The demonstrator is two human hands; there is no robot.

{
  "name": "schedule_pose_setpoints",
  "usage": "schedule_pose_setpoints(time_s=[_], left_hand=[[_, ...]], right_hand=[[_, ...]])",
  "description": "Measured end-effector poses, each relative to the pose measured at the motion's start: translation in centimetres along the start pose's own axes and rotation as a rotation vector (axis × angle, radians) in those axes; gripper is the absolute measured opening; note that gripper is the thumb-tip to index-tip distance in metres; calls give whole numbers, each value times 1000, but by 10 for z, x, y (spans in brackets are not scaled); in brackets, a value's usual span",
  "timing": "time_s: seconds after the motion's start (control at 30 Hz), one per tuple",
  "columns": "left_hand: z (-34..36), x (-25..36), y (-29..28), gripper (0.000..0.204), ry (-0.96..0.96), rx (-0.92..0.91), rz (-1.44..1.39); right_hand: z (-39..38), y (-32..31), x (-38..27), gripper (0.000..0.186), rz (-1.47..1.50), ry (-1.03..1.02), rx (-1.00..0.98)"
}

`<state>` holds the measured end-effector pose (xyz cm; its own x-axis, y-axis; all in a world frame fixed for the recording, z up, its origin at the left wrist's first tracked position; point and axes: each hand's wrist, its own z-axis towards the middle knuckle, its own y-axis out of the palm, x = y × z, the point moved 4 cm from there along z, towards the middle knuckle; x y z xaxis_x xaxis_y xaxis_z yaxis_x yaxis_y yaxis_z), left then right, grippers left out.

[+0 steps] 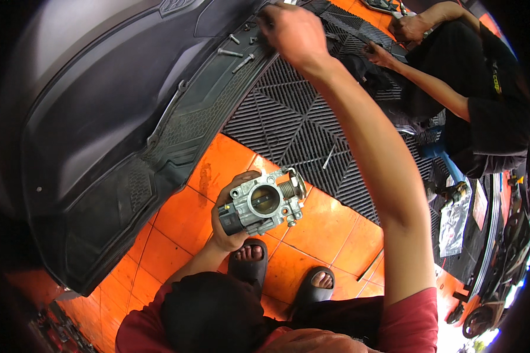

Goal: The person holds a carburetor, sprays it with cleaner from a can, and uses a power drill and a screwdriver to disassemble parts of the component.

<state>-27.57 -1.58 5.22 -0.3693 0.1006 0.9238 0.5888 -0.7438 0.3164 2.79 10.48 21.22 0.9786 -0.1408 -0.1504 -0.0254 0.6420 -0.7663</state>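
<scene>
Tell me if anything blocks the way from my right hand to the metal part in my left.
Nothing visible does. Between the right hand and the metal part is open air, with the ribbed mat below. The left hand grips the part's left side, leaving its right side uncovered.

One throttle body, one wrench, two sandals

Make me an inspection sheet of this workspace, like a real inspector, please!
Surface: orange tiles, with a ribbed black mat over part of them
Job's things: silver throttle body; bolts on a dark ledge
Clutter: clear plastic bag at the right
Grips: left grip holds the throttle body; right grip is blurred near the bolts, contents unclear
Cables: nothing clearly seen
Surroundings: another person in dark clothes, upper right
</scene>
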Motion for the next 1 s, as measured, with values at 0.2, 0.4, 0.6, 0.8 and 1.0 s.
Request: schedule_pose_setpoints(time_s=[0.2,0.4,0.6,0.8,1.0], left_hand=[[8,14,18,80,146,-23,-17],[14,23,39,81,241,-145,-55],[3,23,57,79,166,-151,-38],[-15,30,60,76,91,-115,4],[-28,23,69,80,14,-164,-33]], right_hand=[[-93,-158,-45,23,741,232,-452],[-183,-196,-85,26,533,-256,-477],[-210,-203,-79,30,581,-213,-439],[-221,-212,-80,32,560,-267,-465],[-236,-211,-77,26,599,-143,-373]])
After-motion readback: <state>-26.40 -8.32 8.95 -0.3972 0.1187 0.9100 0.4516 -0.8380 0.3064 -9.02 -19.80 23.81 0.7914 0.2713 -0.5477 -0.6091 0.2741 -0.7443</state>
